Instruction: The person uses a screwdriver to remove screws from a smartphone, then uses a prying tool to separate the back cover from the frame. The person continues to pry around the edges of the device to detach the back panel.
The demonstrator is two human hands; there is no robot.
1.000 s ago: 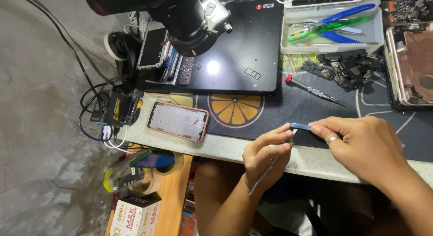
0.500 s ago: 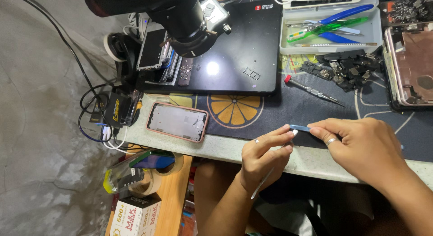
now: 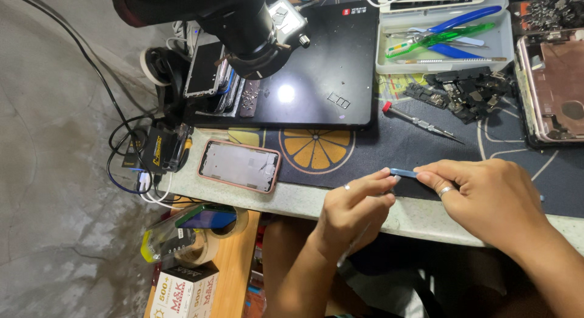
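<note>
My right hand (image 3: 486, 199) pinches a small flat blue tool (image 3: 403, 172) over the near edge of the dark work mat (image 3: 389, 148). My left hand (image 3: 353, 211) has its fingertips at the tool's left end and also holds a thin grey strip that hangs down below the table edge. Both hands sit at the front of the pale tabletop (image 3: 292, 199). A pink phone frame (image 3: 239, 166) lies flat to the left of my left hand.
A black pad (image 3: 316, 69) lies under a microscope head (image 3: 249, 32). A red-capped screwdriver (image 3: 420, 120), loose black parts (image 3: 465, 93), a tool tray (image 3: 441, 35) and an opened phone (image 3: 553, 90) sit behind. Cables and a small box (image 3: 155, 151) are left; tape rolls (image 3: 207, 233) below.
My left hand has shifted slightly left and down along the table edge, its fingers staying at the blue tool. My right hand has barely moved.
</note>
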